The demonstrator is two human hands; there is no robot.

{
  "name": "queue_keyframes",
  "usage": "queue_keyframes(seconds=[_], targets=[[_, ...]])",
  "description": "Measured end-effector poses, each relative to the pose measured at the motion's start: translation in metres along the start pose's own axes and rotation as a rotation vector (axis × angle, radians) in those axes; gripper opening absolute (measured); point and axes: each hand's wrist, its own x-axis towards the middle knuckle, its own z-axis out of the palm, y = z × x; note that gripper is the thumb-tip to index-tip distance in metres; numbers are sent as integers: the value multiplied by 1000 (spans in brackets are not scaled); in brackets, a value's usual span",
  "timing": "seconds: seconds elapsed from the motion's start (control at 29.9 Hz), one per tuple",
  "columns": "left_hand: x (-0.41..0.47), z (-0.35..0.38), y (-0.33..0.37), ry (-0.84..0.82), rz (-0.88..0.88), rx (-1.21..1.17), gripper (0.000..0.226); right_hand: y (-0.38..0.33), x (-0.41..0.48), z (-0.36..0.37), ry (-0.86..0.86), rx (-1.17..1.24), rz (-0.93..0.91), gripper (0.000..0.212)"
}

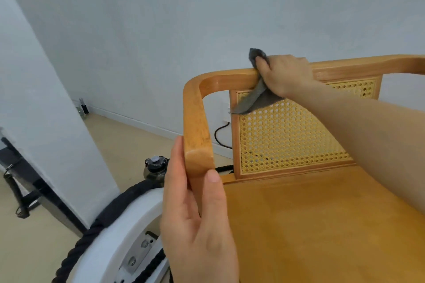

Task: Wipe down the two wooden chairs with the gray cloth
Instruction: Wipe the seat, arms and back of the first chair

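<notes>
One wooden chair [310,225] fills the right of the head view, with a curved top rail, a woven cane back panel [287,135] and a flat wooden seat. My right hand [285,73] grips the gray cloth [255,96] against the top rail near its left bend; one end of the cloth sticks up behind my fingers and the other hangs over the cane. My left hand [197,220] holds the front end of the left armrest [197,135], thumb on its inner side. A second chair is not in view.
A white round object wrapped in black rope [108,225] lies on the floor at the lower left. A dark bottle with a grey cap [156,167] stands beside the armrest. A black cable [218,135] runs along the wall base. A white panel on a black stand [41,122] rises at the left.
</notes>
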Motion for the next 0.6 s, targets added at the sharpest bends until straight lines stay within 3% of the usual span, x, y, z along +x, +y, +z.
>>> queue_keyframes(seconds=[0.03, 0.1, 0.23, 0.4, 0.5, 0.6], targets=[[-19, -16, -4, 69, -71, 15, 55, 16, -5, -6, 8, -15, 64, 50], [-25, -19, 2, 108, 94, 111, 52, 19, -8, -11, -24, -4, 147, 47], [-29, -10, -1, 85, 458, 502, 47, -50, -17, -2, -17, 119, -47, 44], [-35, 2, -1, 46, 498, 674, 48, -84, -22, 2, -87, 228, -282, 41], [-21, 3, 20, -35, 533, 671, 41, -43, -23, 1, -112, 95, -350, 51], [14, 15, 68, -266, 376, 739, 41, 15, -18, -12, -204, -56, -270, 65]])
